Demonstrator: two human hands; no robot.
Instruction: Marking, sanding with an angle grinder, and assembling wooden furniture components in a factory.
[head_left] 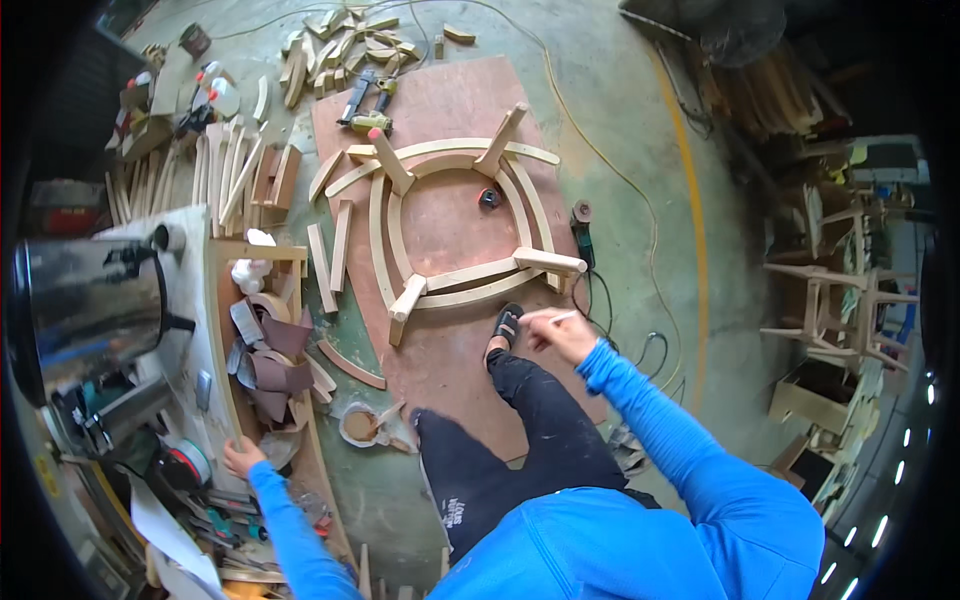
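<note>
Right hand [560, 335] is up over the brown plywood board [450, 100] on the floor, fingers pinched around a thin pale stick [563, 317], maybe a pencil or a sliver of wood, too small to tell which. It hovers just beside the near right leg [550, 262] of the curved chair frame [455, 225], which lies upside down in the middle of the board with its four short legs pointing up. One sandalled foot [508, 324] is planted at the near edge of the board, close under that hand.

Left hand [243, 456] reaches far out the other way, fingers spread and pressed flat on the near edge of the cluttered side bench [205, 330], right by a roll of tape [188, 462] and a heap of brown sandpaper sheets [275, 365]. It grips nothing that I can see.

A small dark object [489, 197] sits inside the frame's ring, a nail gun [362, 105] lies at the board's far left corner, and a power tool [582, 230] with a trailing cable [610, 330] rests just off the right edge.

Now the risks. The body is stretched wide between bench and frame, so a slip of that braced left palm on loose paper could tip the person forward onto the upturned legs. The cable loops near the feet, an easy snag. And the thin stick looks fragile; pressed hard against the frame it could snap.
</note>
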